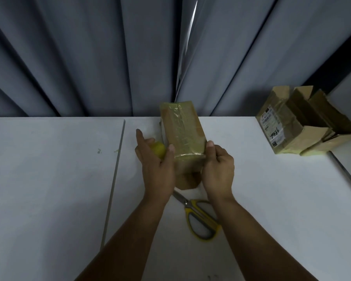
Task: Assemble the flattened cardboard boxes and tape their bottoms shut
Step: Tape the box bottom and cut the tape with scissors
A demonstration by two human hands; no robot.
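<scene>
Head view: I see the box [182, 134] standing on end at the table's [49, 179] middle, its taped face up. The right hand [218, 169] grips its near right corner, thumb on top, fingers curled. The left hand [156, 167] has straight fingers, thumb against the box's left side, a yellow round object [158, 150] by its palm; whether it is held, I cannot tell. Scissors [199, 216] lie near; finished boxes [304, 126] sit far right.

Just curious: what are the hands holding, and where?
A taped cardboard box, at its near end: right hand grips the right corner, left hand presses the left edge.
</scene>
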